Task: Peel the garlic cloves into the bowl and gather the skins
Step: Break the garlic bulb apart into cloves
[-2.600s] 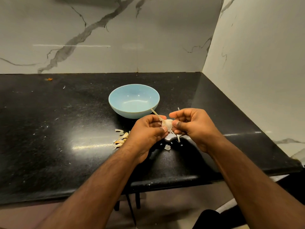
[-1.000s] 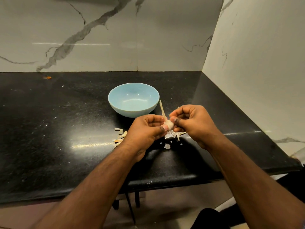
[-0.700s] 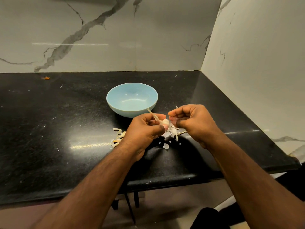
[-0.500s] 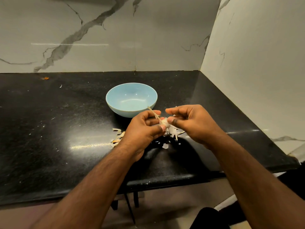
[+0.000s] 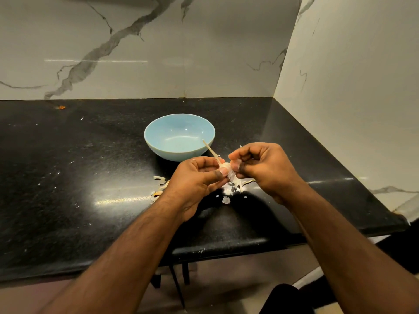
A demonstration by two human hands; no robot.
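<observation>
A pale blue bowl point(image 5: 179, 137) sits on a glossy black table point(image 5: 68, 177) flecked with white specks. White garlic point(image 5: 226, 165) has a tan stalk. Skins point(image 5: 159, 185) are cream and tan. The walls point(image 5: 204, 53) are white marble with grey veins.

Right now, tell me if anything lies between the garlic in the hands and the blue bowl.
Nothing visible does. The garlic is pinched between the left hand and right hand, just in front of the blue bowl. Only its own thin stem pokes toward the rim, and the bowl looks empty.
</observation>
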